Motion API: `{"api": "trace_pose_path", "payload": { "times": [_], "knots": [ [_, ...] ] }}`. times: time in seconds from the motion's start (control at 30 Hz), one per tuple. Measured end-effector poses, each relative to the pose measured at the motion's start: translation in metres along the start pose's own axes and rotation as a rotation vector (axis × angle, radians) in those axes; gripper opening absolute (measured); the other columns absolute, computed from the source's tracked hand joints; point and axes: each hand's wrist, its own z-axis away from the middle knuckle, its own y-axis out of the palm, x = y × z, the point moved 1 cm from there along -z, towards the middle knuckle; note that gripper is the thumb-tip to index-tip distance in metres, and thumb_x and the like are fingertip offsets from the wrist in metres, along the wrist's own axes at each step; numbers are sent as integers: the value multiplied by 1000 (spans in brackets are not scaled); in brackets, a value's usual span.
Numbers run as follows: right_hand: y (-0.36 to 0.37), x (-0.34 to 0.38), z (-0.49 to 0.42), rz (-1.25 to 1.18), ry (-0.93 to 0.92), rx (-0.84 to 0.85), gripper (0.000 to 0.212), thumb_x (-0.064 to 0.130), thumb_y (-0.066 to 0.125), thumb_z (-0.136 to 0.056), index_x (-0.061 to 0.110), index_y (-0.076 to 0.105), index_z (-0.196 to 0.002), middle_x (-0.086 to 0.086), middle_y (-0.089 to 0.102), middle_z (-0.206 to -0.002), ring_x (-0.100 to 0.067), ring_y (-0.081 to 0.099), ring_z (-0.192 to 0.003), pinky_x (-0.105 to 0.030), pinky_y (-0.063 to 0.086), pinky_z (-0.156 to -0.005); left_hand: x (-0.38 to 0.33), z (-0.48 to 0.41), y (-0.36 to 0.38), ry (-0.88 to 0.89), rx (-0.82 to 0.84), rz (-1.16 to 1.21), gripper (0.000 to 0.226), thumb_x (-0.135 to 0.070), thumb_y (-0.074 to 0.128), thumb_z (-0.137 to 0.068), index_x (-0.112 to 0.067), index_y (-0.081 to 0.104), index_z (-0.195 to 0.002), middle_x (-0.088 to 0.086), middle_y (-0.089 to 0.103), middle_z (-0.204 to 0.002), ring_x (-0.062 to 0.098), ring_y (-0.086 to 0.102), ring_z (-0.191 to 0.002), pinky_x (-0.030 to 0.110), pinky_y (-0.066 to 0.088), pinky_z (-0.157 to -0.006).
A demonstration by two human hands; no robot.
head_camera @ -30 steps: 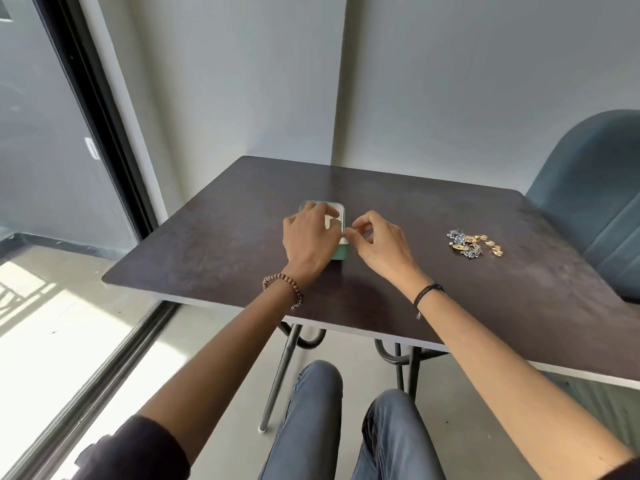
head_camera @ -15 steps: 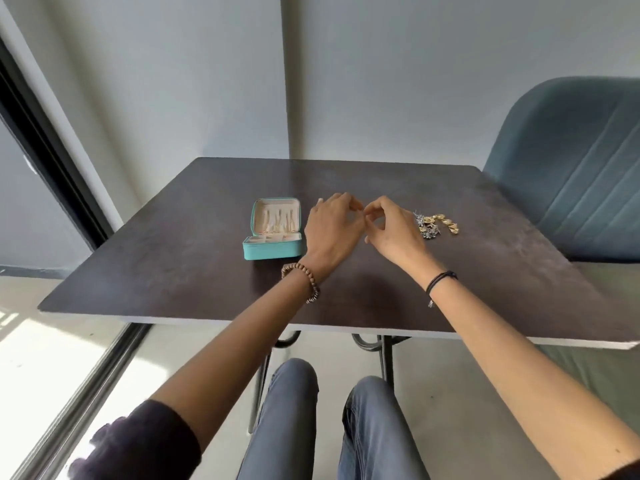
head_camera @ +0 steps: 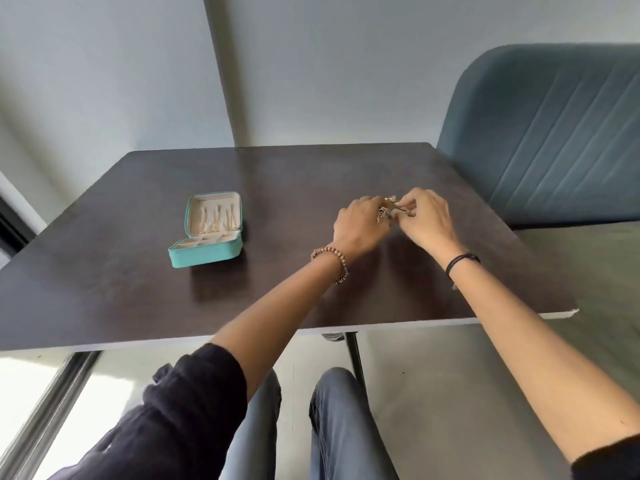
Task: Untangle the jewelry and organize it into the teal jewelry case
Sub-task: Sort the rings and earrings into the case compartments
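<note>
The teal jewelry case [head_camera: 207, 252] lies open on the dark table [head_camera: 138, 289], left of centre, its cream lining and small compartments showing. A tangle of gold and silver jewelry [head_camera: 389, 209] sits between my two hands, right of centre on the table. My left hand [head_camera: 360, 226] pinches the tangle from the left with curled fingers. My right hand [head_camera: 427, 221] pinches it from the right. Most of the jewelry is hidden by my fingers.
A blue-grey upholstered chair [head_camera: 554, 133] stands against the table's far right corner. Grey walls rise behind the table. A window frame [head_camera: 45, 410] and sunlit floor lie at the lower left. My knees [head_camera: 311, 427] are under the table's near edge.
Both hands left the case, which now lies open, and moved right to the jewelry pile. They now pinch the tangle. The camera view swung right.
</note>
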Motion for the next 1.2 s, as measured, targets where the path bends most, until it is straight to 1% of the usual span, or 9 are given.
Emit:
{"api": "trace_pose_path", "payload": {
  "times": [0.13,0.2,0.33,0.57,0.73,0.87,1.0,1.07,1.2],
  "knots": [
    [3,-19,-5,115,-17,93,29,20,67,-92,11,68,-119,-18,60,-121,-37,52,-122,-33,37,-104,-2,-9,16,43,82,-65,49,-23,49,-95,-25,51,-144,-1,51,-149,25,47,-136,44,38,-108],
    [6,-24,-7,139,-42,123,31,20,65,-93,11,67,-123,-17,61,-123,-39,51,-122,-34,37,-104,0,-13,23,45,110,-93,52,-24,50,-94,-25,49,-146,-2,47,-152,25,45,-138,45,35,-110],
    [7,-27,-9,170,-85,114,22,18,63,-93,11,70,-113,-17,66,-112,-39,54,-113,-37,41,-97,0,-17,30,37,102,-85,45,-22,52,-93,-20,56,-137,1,51,-148,27,46,-135,44,34,-108],
    [3,-22,-10,189,-111,81,17,11,63,-93,5,76,-101,-17,69,-109,-35,58,-113,-37,45,-97,0,-17,32,47,75,-78,46,-20,52,-94,-16,55,-139,2,51,-149,26,46,-136,44,35,-108],
    [-1,-14,-6,214,-84,83,15,12,65,-90,9,78,-97,-14,73,-108,-34,64,-109,-37,53,-91,1,-18,36,46,53,-83,37,-21,52,-91,-15,63,-127,4,58,-138,29,52,-126,45,39,-101],
    [-6,-9,-3,160,3,88,16,13,66,-87,13,78,-97,-8,73,-108,-29,64,-107,-36,54,-84,-1,-16,34,55,38,-72,34,-19,52,-91,-14,66,-121,5,61,-133,30,54,-122,45,40,-99],
    [-8,-6,0,102,36,90,18,7,64,-81,17,77,-89,-5,74,-102,-25,65,-104,-31,54,-85,-4,-13,33,62,44,-66,36,-17,52,-91,-14,65,-124,5,60,-137,30,52,-125,45,39,-102],
    [-8,-6,2,69,40,91,19,4,64,-79,16,76,-87,-4,74,-98,-22,66,-100,-27,51,-84,-4,-11,32,60,45,-59,37,-17,53,-90,-15,65,-125,5,60,-136,30,53,-124,44,39,-102],
    [-9,-6,6,33,38,70,20,4,63,-77,12,76,-89,-5,74,-89,-22,68,-92,-26,51,-80,-5,-8,30,69,28,-46,36,-19,52,-91,-14,66,-124,5,62,-133,29,55,-123,44,42,-102]
  ]
}}
